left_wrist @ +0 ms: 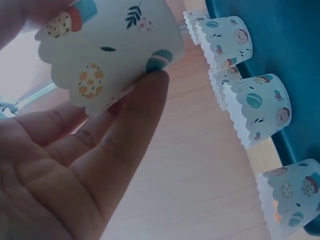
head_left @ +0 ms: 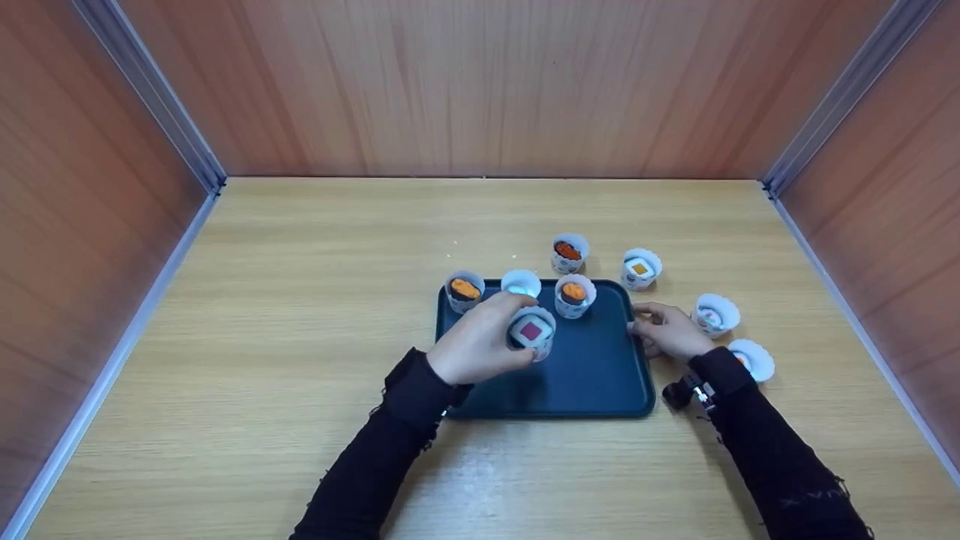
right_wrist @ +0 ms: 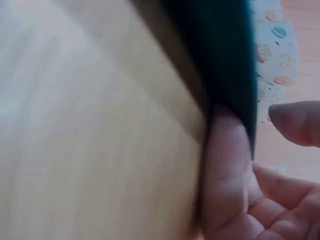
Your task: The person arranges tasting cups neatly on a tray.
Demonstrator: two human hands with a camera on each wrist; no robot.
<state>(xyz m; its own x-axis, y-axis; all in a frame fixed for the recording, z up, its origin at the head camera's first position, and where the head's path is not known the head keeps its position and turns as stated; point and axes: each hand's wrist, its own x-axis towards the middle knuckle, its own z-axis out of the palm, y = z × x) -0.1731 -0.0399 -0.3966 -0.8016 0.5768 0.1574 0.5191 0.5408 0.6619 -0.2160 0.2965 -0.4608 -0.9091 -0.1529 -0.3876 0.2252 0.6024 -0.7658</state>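
Note:
Between thumb and fingers my left hand (head_left: 489, 337) pinches a patterned paper baking cup (head_left: 532, 334) over the dark green tray (head_left: 581, 375). In that cup lies a white piece with a purple-pink square on top. In the left wrist view the scalloped rim of the held cup (left_wrist: 115, 55) points down-left. My right hand (head_left: 671, 330) is at the tray's right edge. In the right wrist view, one finger (right_wrist: 227, 165) lies against the tray's underside (right_wrist: 225, 55), and the thumb (right_wrist: 297, 122) stands on the other side of the rim.
Along the tray's back edge stand cups with orange-topped pieces, a left cup (head_left: 465, 292) and a right cup (head_left: 575, 298), with a pale cup (head_left: 520, 282) between. Beyond are a red-filled cup (head_left: 569, 253), a yellow-square cup (head_left: 640, 268), a pinkish-filled cup (head_left: 715, 313) and a partly hidden cup (head_left: 752, 358).

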